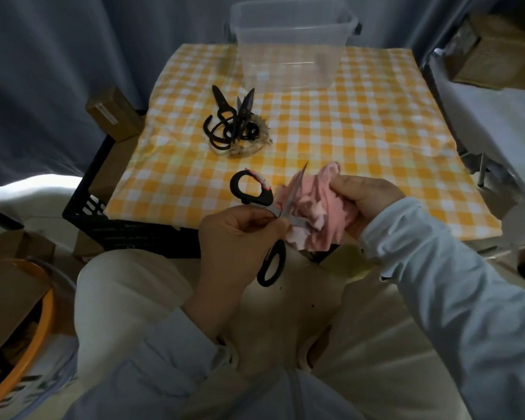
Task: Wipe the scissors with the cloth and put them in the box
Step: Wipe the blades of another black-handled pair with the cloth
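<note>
We are pinching open scissors (256, 199) at middle with left grip (240, 228), above near edge of surface (376, 131). With right grip (367, 198) we are squeezing pink cloth (312, 207), cloth touching blades. At far end clear box (291, 47) sitting; other scissors (231, 122) lying in pile before it.

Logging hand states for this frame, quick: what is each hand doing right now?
Left hand: pinches the open scissors near the pivot.
Right hand: grips the pink cloth, bunched against a blade.
</note>
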Motion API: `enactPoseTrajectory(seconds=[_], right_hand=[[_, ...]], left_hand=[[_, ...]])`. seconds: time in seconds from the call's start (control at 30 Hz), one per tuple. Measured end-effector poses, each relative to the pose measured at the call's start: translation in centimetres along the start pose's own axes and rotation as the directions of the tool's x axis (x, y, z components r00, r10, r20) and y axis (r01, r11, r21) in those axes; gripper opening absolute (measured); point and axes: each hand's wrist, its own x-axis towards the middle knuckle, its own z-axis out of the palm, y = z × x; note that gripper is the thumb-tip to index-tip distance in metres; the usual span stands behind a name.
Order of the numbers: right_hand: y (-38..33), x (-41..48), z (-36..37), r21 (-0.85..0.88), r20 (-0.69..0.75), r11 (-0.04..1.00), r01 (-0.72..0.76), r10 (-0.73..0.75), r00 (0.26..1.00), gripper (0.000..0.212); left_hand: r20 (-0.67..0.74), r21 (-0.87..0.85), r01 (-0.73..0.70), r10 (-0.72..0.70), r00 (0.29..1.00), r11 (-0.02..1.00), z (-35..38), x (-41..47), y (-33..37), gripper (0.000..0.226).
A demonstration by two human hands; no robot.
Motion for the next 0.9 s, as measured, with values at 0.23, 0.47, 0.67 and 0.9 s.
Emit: enactPoseTrajectory(seconds=[0.23,0.47,0.67,0.9], right_hand=[[0.7,-1.7,2.1,-0.152,0.283,0.983,0.098,-0.051,0.958,0.032],[0.4,-1.8,2.6,-0.196,0.357,0.978,0.071,0.003,0.934,0.012],[0.5,-0.4,3.4,-0.060,0.055,0.997,0.042,-0.038,0.998,0.014],[-0.8,2.3,1.8,-0.111,-0.086,0.994,0.020,-0.030,0.996,0.027]], left_hand=[[-0.027,-0.010,-0.073,0.073,0.997,0.997,0.6,-0.2,0.2,0.024],[0.006,-0.086,0.004,-0.003,1.000,0.996,0.0,0.1,-0.2,0.016],[0.006,-0.053,0.017,-0.017,1.000,0.998,-0.2,-0.1,-0.5,0.015],[0.034,-0.165,0.143,-0.139,0.990,0.976,-0.4,-0.2,-0.7,0.009]])
